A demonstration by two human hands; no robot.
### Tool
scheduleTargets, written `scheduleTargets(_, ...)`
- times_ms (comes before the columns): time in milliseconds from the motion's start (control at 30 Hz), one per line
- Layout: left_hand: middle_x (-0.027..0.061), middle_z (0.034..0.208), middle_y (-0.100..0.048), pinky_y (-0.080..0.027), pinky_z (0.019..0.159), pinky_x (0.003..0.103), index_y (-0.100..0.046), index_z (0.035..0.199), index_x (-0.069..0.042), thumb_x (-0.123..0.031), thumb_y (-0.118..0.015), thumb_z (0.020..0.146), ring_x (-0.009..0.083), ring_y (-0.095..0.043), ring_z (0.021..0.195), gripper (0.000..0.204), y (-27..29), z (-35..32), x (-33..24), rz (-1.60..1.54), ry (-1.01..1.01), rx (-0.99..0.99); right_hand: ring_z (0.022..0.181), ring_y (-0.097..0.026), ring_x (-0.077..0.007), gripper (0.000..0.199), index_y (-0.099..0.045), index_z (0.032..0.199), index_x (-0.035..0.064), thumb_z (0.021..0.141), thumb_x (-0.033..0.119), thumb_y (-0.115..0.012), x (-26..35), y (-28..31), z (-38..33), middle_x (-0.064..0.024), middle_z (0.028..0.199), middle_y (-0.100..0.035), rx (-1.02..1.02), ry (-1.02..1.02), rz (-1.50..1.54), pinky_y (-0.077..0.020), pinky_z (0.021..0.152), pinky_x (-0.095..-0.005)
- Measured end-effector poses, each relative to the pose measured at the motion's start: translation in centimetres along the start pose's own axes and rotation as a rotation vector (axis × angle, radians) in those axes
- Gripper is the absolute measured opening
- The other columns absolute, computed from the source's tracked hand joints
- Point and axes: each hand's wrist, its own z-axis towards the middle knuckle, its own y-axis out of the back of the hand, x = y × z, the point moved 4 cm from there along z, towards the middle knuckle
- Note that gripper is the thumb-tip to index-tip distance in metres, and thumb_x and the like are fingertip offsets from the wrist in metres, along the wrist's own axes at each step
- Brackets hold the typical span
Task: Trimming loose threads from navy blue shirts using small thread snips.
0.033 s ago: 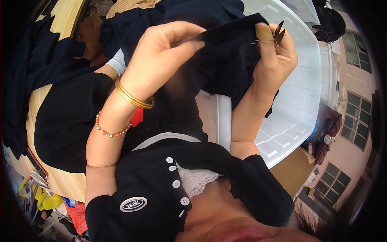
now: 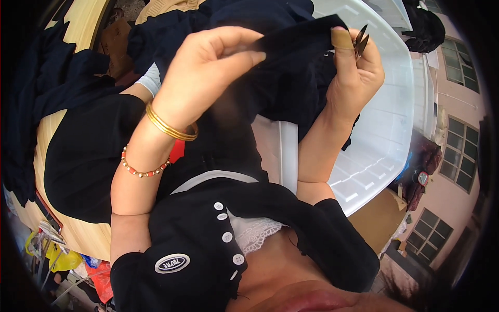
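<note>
Between my two hands a strip of a dark navy garment [image 2: 304,40] is stretched, with the rest hanging below. My left hand [image 2: 210,70] pinches its left end between thumb and fingers; gold bangles and a beaded bracelet circle that wrist. The right end is gripped by my right hand [image 2: 356,70], whose thumb wears a tan tape or cover. Small pointed dark blades, which look like thread snips [image 2: 362,41], stick out between the right hand's fingers; their handle is hidden.
Beyond my right arm stands a large translucent white plastic tub [image 2: 387,130]. More dark garments [image 2: 57,78] are heaped at the left, by a light wooden board [image 2: 46,135]. Colourful plastic bags [image 2: 65,260] lie at the lower left. A cardboard piece [image 2: 382,210] is below the tub.
My left hand has shifted very slightly upward, and the held strip with it. Both grips stay the same.
</note>
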Motion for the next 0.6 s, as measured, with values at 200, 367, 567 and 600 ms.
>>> scheduleTargets(200, 0.0074, 0.104, -0.069, -0.048, 0.089, 0.023, -0.064, 0.114, 0.002, -0.005, -0.061, 0.089, 0.0119, -0.065, 0.096, 0.026, 1.0, -0.1, 0.1, -0.235, 0.018, 0.077, 0.069, -0.049, -0.0010, 0.020, -0.066, 0.100, -0.0024, 0.081, 0.001, -0.075, -1.3, -1.2, 0.0, 0.0026, 0.082, -0.060, 0.113, -0.009, -0.213, -0.0377, 0.062, -0.0140)
scheduleTargets(367, 0.0065, 0.103, -0.069, -0.049, 0.086, 0.021, -0.065, 0.112, 0.003, -0.004, -0.061, 0.090, 0.0101, -0.065, 0.093, 0.024, 0.2, -0.1, -0.5, -0.233, -0.026, 0.084, 0.067, -0.054, -0.0085, 0.039, -0.071, 0.105, 0.0081, 0.068, 0.007, -0.083, 2.5, -1.0, -0.7, -0.0013, 0.078, -0.055, 0.342, 0.232, -0.328, -0.0454, 0.061, -0.0194)
scheduleTargets(567, 0.0047, 0.100, -0.070, -0.048, 0.084, 0.019, -0.067, 0.110, 0.002, -0.004, -0.061, 0.089, 0.0070, -0.063, 0.090, 0.022, 0.3, -0.4, -0.3, -0.182, -0.039, 0.038, 0.061, -0.053, -0.0095, 0.039, -0.073, 0.104, 0.0086, 0.067, 0.006, -0.081, 1.5, -2.1, -1.3, -0.0025, 0.076, -0.056, 0.424, 0.353, -0.342, -0.0428, 0.053, -0.0215)
scheduleTargets(600, 0.0043, 0.099, -0.069, -0.048, 0.082, 0.019, -0.067, 0.110, 0.003, -0.004, -0.061, 0.089, 0.0066, -0.063, 0.089, 0.022, 0.3, -0.4, -0.3, -0.141, -0.053, 0.037, 0.061, -0.052, -0.0106, 0.039, -0.073, 0.104, 0.0086, 0.066, 0.005, -0.081, 1.5, -2.0, -1.3, -0.0026, 0.075, -0.056, 0.420, 0.371, -0.366, -0.0420, 0.053, -0.0227)
